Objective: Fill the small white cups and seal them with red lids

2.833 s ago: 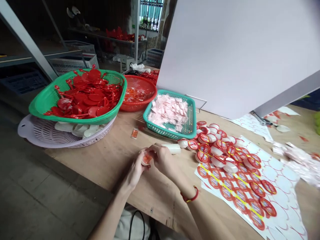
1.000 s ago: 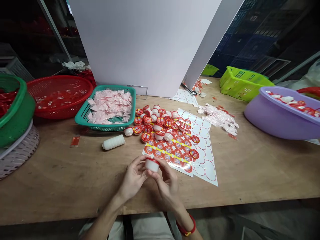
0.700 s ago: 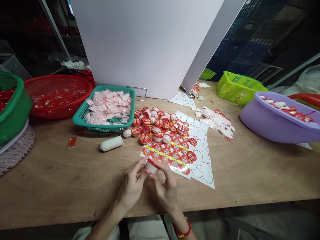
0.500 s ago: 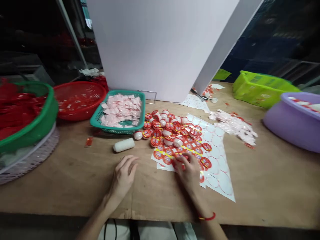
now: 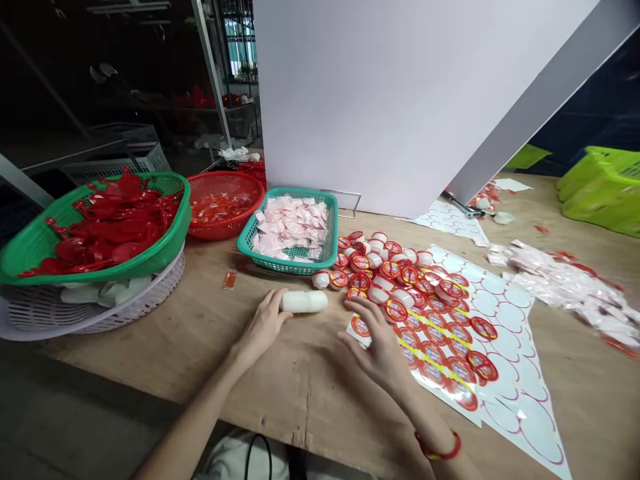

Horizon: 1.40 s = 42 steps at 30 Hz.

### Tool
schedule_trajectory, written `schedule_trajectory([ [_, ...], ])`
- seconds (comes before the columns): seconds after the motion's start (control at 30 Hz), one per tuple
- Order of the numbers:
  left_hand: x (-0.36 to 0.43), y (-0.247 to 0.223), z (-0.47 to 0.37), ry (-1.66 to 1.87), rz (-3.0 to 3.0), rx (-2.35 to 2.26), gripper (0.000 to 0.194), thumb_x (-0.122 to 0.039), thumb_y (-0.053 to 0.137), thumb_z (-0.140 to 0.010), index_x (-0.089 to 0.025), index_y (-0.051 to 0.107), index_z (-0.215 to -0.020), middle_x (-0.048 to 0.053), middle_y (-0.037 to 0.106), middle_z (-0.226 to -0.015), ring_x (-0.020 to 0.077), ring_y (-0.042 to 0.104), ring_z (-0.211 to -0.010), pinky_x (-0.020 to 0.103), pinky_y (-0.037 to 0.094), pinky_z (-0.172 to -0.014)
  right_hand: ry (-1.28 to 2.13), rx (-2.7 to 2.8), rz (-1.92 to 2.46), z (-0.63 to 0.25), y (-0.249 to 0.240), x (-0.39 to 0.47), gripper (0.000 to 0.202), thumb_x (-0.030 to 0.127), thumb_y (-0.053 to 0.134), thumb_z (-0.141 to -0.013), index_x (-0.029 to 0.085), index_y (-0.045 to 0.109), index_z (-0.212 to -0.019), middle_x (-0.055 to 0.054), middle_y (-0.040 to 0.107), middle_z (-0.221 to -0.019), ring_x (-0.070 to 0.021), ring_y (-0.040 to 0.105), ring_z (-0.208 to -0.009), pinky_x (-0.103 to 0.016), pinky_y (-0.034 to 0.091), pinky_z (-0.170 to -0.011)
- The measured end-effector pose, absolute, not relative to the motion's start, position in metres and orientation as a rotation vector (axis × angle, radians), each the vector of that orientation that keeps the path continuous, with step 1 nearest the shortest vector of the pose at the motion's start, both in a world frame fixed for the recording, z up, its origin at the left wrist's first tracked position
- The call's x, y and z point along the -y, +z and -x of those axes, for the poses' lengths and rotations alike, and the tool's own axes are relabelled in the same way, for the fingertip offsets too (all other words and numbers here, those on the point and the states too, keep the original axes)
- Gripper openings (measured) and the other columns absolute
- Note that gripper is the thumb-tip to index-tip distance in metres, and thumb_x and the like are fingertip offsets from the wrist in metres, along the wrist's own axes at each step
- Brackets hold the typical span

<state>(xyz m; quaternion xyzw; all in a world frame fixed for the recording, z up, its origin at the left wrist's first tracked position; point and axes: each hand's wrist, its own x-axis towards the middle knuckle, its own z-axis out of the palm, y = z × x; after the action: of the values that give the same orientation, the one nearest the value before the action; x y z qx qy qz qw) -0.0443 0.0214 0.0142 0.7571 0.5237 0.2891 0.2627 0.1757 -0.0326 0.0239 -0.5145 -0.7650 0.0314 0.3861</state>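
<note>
My left hand [image 5: 266, 324] has its fingers and thumb around the left end of a white cylinder [image 5: 306, 301] lying on the table. With fingers and thumb apart, my right hand [image 5: 380, 347] hovers at the left edge of a sheet of round red stickers [image 5: 433, 353], holding nothing. Part of the sheet is hidden beneath it. Behind it is a pile of small white cups with red round labels [image 5: 383, 267]. A white backing sheet with round outlines [image 5: 505, 333] lies under the stickers on the right.
A teal basket [image 5: 334, 233] holds small pinkish packets. At left are a red basket [image 5: 245, 187] and a green basket [image 5: 183, 220] of red pieces, on a white basket [image 5: 160, 293]. Packets [image 5: 560, 273] lie at right before a lime basket [image 5: 600, 193]. A white panel [image 5: 370, 107] stands behind.
The view has turned left. My left hand has moved forward to the white cylinder and taken its end. My right hand has left the stickers, shifted left and spread its fingers.
</note>
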Motion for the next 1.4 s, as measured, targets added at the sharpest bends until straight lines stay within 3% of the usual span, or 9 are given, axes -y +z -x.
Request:
schedule_trajectory([
  [0.1,-0.010,0.017,0.045,0.802,-2.011,-1.298,0.033,-0.012,0.052,-0.078,-0.021,0.050,-0.109,0.008,0.058,-0.108,0.0207,0.054,-0.100,0.034,0.042,-0.087,0.088,2.197,1.193,-0.144,0.024,0.014,0.053,0.048,0.054,-0.081,0.017,0.043,-0.122,-0.018,0.046,-0.125,-0.0292,0.049,-0.109,-0.042,0.046,-0.084],
  [0.23,-0.005,0.013,0.052,0.877,-1.883,-1.229,0.031,-0.013,0.055,-0.075,-0.023,0.053,-0.104,0.006,0.059,-0.107,0.0209,0.054,-0.100,0.035,0.041,-0.088,0.076,2.400,1.221,-0.121,0.012,-0.005,0.037,0.039,0.047,-0.087,0.017,0.049,-0.116,-0.013,0.060,-0.102,-0.0236,0.058,-0.085,-0.037,0.048,-0.070],
  [0.37,-0.007,0.004,0.054,0.859,-1.841,-1.241,0.033,-0.017,0.057,-0.075,-0.023,0.052,-0.108,0.006,0.059,-0.107,0.0215,0.054,-0.101,0.036,0.041,-0.088,0.003,2.469,1.174,-0.119,0.006,-0.012,0.037,0.040,0.047,-0.087,0.015,0.051,-0.113,-0.014,0.060,-0.106,-0.0235,0.058,-0.086,-0.035,0.047,-0.069],
  [0.5,-0.008,0.006,0.050,0.795,-1.775,-1.248,0.032,-0.021,0.056,-0.075,-0.023,0.054,-0.106,0.007,0.059,-0.111,0.0217,0.053,-0.102,0.035,0.039,-0.089,-0.008,2.524,1.175,-0.120,0.005,-0.013,0.039,0.040,0.050,-0.085,0.013,0.052,-0.113,-0.012,0.064,-0.093,-0.0231,0.060,-0.076,-0.034,0.047,-0.062],
  [0.63,-0.006,0.013,0.054,0.767,-1.636,-1.382,0.014,-0.030,0.051,-0.078,-0.023,0.058,-0.088,0.004,0.064,-0.087,0.0212,0.058,-0.085,0.031,0.041,-0.078,-0.084,2.497,1.131,-0.127,0.000,-0.016,0.036,0.033,0.045,-0.089,0.014,0.048,-0.119,-0.012,0.063,-0.098,-0.0222,0.060,-0.081,-0.033,0.046,-0.065],
  [0.73,-0.005,0.016,0.065,0.792,-1.545,-1.506,0.016,-0.033,0.043,-0.081,-0.024,0.056,-0.079,0.001,0.058,-0.068,0.0203,0.057,-0.071,0.029,0.040,-0.067,-0.123,2.476,1.165,-0.136,-0.001,-0.021,0.040,0.033,0.046,-0.088,0.013,0.046,-0.123,-0.014,0.061,-0.103,-0.0236,0.057,-0.086,-0.035,0.045,-0.070],
  [0.97,0.011,0.026,0.076,0.865,-1.124,-1.288,0.033,-0.033,0.043,-0.080,-0.021,0.052,-0.110,-0.001,0.052,-0.070,0.0120,0.047,-0.056,0.023,0.036,-0.052,-0.474,2.401,1.364,-0.143,-0.011,-0.025,0.032,0.028,0.046,-0.087,0.020,0.054,-0.117,-0.016,0.051,-0.122,-0.0287,0.048,-0.105,-0.043,0.038,-0.084],
  [1.23,0.032,0.029,0.098,1.031,-0.411,-0.867,0.038,-0.038,0.066,-0.070,-0.017,0.056,-0.099,-0.002,0.048,-0.068,0.0074,0.045,-0.056,0.020,0.029,-0.049,-0.360,2.274,1.231,-0.153,-0.023,-0.029,0.030,0.028,0.046,-0.087,0.015,0.055,-0.113,-0.014,0.058,-0.113,-0.0273,0.049,-0.106,-0.045,0.035,-0.090],
  [1.4,0.036,0.029,0.112,1.087,-0.241,-0.833,0.033,-0.034,0.062,-0.075,-0.017,0.056,-0.102,-0.002,0.049,-0.068,0.0066,0.043,-0.052,0.019,0.030,-0.046,-0.343,2.184,1.020,-0.147,-0.020,-0.020,0.030,0.026,0.049,-0.084,0.015,0.052,-0.111,-0.012,0.062,-0.102,-0.0250,0.052,-0.098,-0.042,0.039,-0.086],
])
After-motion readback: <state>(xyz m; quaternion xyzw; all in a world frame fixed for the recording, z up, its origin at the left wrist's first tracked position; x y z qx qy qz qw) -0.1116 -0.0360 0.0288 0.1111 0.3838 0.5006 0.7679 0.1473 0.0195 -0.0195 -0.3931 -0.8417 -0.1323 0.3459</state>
